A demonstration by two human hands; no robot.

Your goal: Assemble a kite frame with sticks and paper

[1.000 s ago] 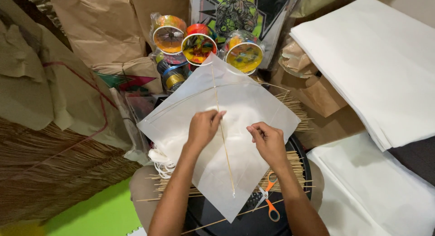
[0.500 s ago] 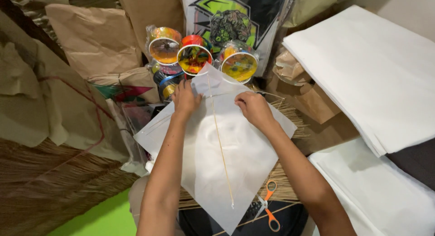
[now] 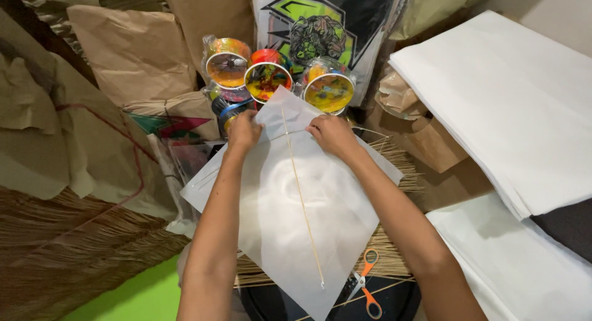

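A white diamond-shaped paper sheet (image 3: 290, 204) lies in front of me, with a thin bamboo stick (image 3: 302, 201) running down its middle. Both hands rest on its upper part, near the top corner. My left hand (image 3: 243, 131) has its fingers curled down on the paper left of the stick. My right hand (image 3: 333, 136) does the same to the right of it. A thin cross stick (image 3: 287, 136) runs between the two hands. Whether the fingers pinch this stick or only press the paper, I cannot tell.
Three colourful round thread reels (image 3: 265, 80) stand just behind the paper. Orange-handled scissors (image 3: 368, 284) lie at the near right on a bundle of thin sticks (image 3: 394, 173). Stacked white sheets (image 3: 512, 105) fill the right, and brown paper bags (image 3: 132, 62) the left and back.
Both hands have moved from the middle of the sheet up to its top corner. They now sit on either side of the centre stick.
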